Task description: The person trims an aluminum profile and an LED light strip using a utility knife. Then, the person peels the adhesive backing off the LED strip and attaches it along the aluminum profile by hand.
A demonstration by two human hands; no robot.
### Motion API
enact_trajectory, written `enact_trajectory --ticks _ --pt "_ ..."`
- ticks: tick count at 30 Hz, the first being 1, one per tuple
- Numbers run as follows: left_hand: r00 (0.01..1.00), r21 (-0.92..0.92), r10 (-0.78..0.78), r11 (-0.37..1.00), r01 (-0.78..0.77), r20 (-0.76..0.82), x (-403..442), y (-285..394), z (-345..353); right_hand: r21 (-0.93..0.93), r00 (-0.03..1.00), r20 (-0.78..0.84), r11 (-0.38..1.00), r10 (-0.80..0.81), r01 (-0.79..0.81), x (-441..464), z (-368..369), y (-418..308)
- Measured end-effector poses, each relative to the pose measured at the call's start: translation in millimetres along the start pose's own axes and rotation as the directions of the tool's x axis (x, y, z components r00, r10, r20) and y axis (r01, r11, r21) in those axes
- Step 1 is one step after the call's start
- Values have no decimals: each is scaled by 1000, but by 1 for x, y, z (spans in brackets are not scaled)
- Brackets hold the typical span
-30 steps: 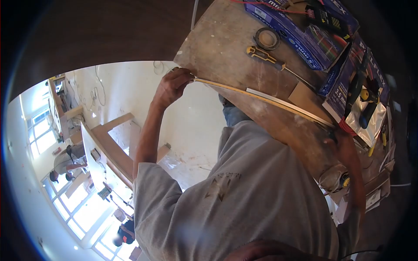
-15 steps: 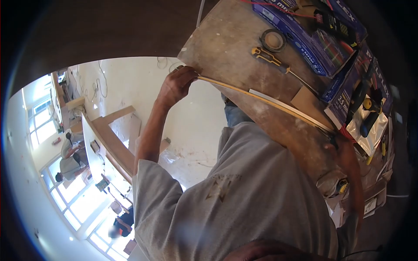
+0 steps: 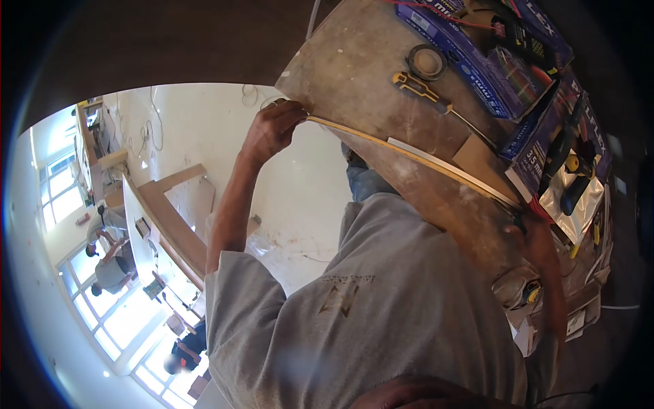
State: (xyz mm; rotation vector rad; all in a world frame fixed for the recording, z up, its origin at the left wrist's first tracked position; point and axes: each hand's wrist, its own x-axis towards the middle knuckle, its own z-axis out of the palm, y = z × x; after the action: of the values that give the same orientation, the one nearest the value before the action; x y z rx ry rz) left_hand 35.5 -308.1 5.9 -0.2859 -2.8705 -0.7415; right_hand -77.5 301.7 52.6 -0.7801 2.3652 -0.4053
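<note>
A thin yellow strip (image 3: 409,157) stretches across the worn wooden board, between my two hands. The fingers of my left hand (image 3: 276,129) pinch its left end at the board's corner. At its other end, my right hand (image 3: 538,238) is closed in shadow around something dark; what exactly it grips is hidden. A white strip (image 3: 436,161) lies alongside the yellow one, and a brown rectangular piece (image 3: 477,162) touches it. Further back on the board are a yellow-and-black screwdriver (image 3: 422,93) and a roll of dark tape (image 3: 427,63).
Purple boxes (image 3: 470,68) with cables and tools fill the upper right. A silvery packet (image 3: 575,198) lies by dark-handled tools. Near my right forearm is a round yellow-and-black item (image 3: 532,292). Other people (image 3: 112,269) are by a long workbench (image 3: 163,225) at the left.
The view has shifted slightly. My hands keep their places at the ends of the yellow strip. In the background, people at the left have changed posture.
</note>
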Motion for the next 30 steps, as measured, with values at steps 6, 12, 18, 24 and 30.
enact_trajectory --ticks 6,12,18,24,30 --pt "999 16 -27 1000 27 18 0 2 0 65 999 -28 997 -33 35 0 -1 0" --pt "995 -54 -104 993 103 2 -7 2 -3 60 1000 -11 998 -12 13 -3 -7 -9" --pt "1000 20 -16 1000 16 22 -2 1 -1 6 996 -67 999 -50 51 0 -1 -7" --pt "999 44 -18 999 16 41 -1 0 -1 -11 999 -41 1000 -12 11 -1 -2 -5" --pt "995 21 -85 996 84 60 -5 4 -4 22 1000 -24 1000 18 -17 -3 -3 -2"
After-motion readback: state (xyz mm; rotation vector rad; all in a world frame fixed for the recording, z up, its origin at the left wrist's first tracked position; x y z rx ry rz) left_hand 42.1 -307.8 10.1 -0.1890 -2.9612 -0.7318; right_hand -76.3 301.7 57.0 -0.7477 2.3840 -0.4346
